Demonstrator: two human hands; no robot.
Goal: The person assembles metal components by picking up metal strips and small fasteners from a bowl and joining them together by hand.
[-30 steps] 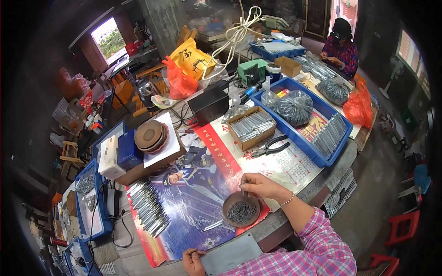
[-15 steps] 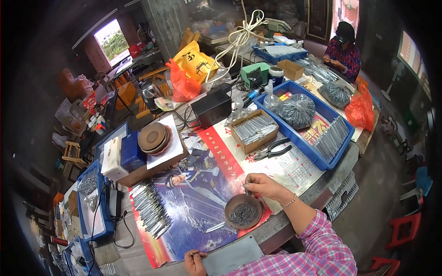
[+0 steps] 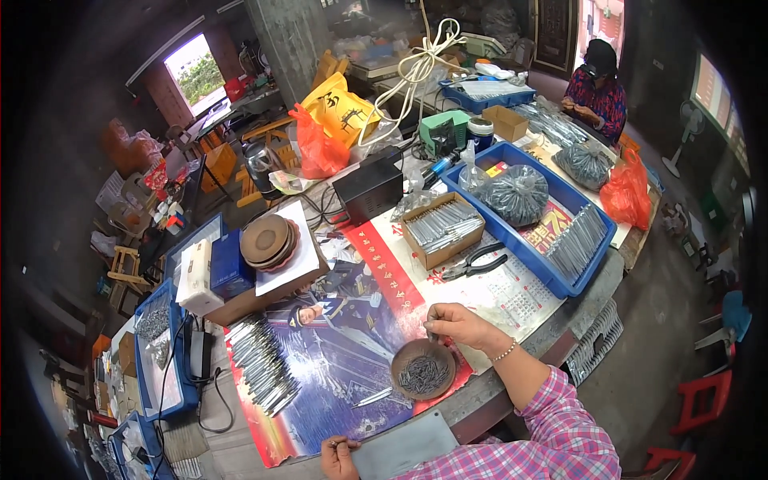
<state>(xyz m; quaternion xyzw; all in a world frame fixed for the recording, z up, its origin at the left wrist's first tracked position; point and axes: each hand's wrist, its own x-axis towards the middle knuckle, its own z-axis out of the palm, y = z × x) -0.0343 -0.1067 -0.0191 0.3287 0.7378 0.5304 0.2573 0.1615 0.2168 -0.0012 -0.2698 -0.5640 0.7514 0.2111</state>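
My right hand (image 3: pixel 464 326) is held over the far rim of a round brown bowl (image 3: pixel 400 387), its thumb and fingertips pinched together. Whatever is between those fingertips is too small to make out. Many short dark metal pins (image 3: pixel 424 374) lie loose in the bowl. At the near table edge, my left hand (image 3: pixel 340 459) is curled with its fingers closed; its contents, if any, cannot be made out. Beside it is a flat grey plate (image 3: pixel 404 448). A pair of slim silver pieces (image 3: pixel 374 396) lies left of the bowl, and a row of similar silver rods (image 3: pixel 262 364) lies farther left.
Beyond the bowl are black-handled pliers (image 3: pixel 476 262), a cardboard box (image 3: pixel 436 254) of metal rods and a blue tray (image 3: pixel 570 282) with bagged parts. Stacked brown dishes (image 3: pixel 266 240) stand at the left. A white cable bundle (image 3: pixel 424 64) hangs overhead. Another person (image 3: pixel 596 92) sits far right.
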